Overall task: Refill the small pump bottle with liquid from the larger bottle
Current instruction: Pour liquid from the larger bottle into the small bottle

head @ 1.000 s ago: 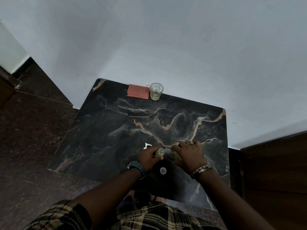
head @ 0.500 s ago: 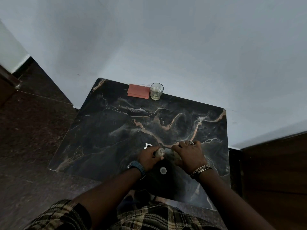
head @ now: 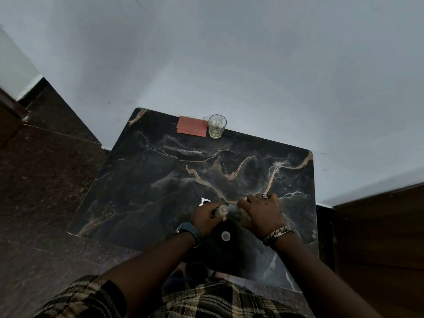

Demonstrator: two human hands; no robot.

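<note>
Low centre of the frame, on the dark marbled table (head: 146,180): both hands close together, working over two containers. Left hand (head: 205,218) wrapped around a small pale bottle (head: 222,211), fingers curled shut on its body, the round top poking out toward the right. Long axis of that bottle apparently tipped toward the camera — too dim to be sure. Right hand (head: 263,213) just to the right, fingers draped forward and down over a second, mostly hidden container (head: 243,214); probably the larger bottle, though only a murky sliver shows beneath the palm. Whether that hand clamps it or merely rests on it: cannot tell.

Key relation — the two vessels side by side, nearly touching, the small one's mouth facing right toward the covered one. Left hand nearer the small bottle, right nearer the source. Any pour likely to need the right-hand vessel raised and tilted leftward over the small opening.

Just below the hands, a small white round cap (head: 225,236) lying loose on the table. A white scrap-like piece (head: 205,201) just above the left knuckles — possibly the pump part, not certain. At the upper edge of the table, well apart: a glass (head: 217,126) beside a red folded card (head: 192,129).
</note>
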